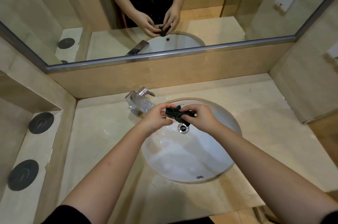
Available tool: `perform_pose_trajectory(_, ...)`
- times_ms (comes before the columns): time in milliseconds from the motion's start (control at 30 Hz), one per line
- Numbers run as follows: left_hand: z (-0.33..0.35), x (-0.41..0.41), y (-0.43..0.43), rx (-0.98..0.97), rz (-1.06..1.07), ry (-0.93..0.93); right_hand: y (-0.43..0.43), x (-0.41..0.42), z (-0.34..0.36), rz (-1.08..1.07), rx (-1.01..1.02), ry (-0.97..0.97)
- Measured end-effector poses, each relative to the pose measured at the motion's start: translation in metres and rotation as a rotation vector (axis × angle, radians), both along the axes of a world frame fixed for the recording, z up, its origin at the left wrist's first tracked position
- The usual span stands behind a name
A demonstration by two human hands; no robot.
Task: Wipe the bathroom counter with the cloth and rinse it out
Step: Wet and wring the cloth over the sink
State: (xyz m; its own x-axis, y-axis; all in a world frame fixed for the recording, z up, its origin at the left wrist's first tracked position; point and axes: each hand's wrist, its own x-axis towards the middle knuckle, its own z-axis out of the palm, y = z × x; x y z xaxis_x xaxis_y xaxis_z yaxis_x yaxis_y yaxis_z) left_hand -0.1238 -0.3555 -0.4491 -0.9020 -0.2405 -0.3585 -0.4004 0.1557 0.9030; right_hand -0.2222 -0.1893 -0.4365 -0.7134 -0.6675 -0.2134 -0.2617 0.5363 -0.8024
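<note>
The left hand (157, 118) and right hand (201, 116) meet over the sink (182, 159), both with fingers curled, pinching a small dark cloth (177, 114) bunched between them. The left holds the cloth's 9 o'clock end, the right its 3 o'clock end, and a loose bit hangs from the right hand's fingers. The cloth is in the air at the sink's 12 o'clock, just above the drain (183, 128), which lies at the cloth's 6 o'clock. The tap (140, 102) stands at the left hand's 11 o'clock, on the counter (102, 143) just beside the sink's rim. Water shines on the counter near the left wrist. At the sink's 9 o'clock, on a lower ledge, lie two dark discs (41, 122) (23, 175). At 12 o'clock the mirror (73, 13) repeats the hands and cloth.
</note>
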Motion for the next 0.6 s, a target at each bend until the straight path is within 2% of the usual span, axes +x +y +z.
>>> perform_pose_trajectory(67, -0.003, -0.003, 0.001, -0.213, -0.035, 0.072, -0.002, 0.0, -0.001, -0.007, 0.018, -0.074)
perform_pose_trajectory(133, 0.0, -0.005, 0.001, -0.32, -0.033, 0.102, -0.002, -0.001, -0.003, 0.005, 0.03, -0.127)
perform_pose_trajectory(367, 0.005, -0.005, -0.001, -0.343, 0.025, 0.115, -0.003, -0.003, -0.007, -0.054, -0.061, -0.193)
perform_pose_trajectory(433, 0.0, -0.005, -0.001, -0.428, 0.016, 0.212, -0.003, -0.006, -0.009, -0.101, -0.104, -0.256)
perform_pose_trajectory(500, -0.006, -0.004, -0.002, -0.535, -0.109, 0.294, -0.003, -0.01, -0.009, -0.16, -0.154, -0.336)
perform_pose_trajectory(600, -0.014, -0.004, -0.002, -0.655, -0.312, 0.286, -0.004, -0.015, -0.006, -0.169, -0.189, -0.463)
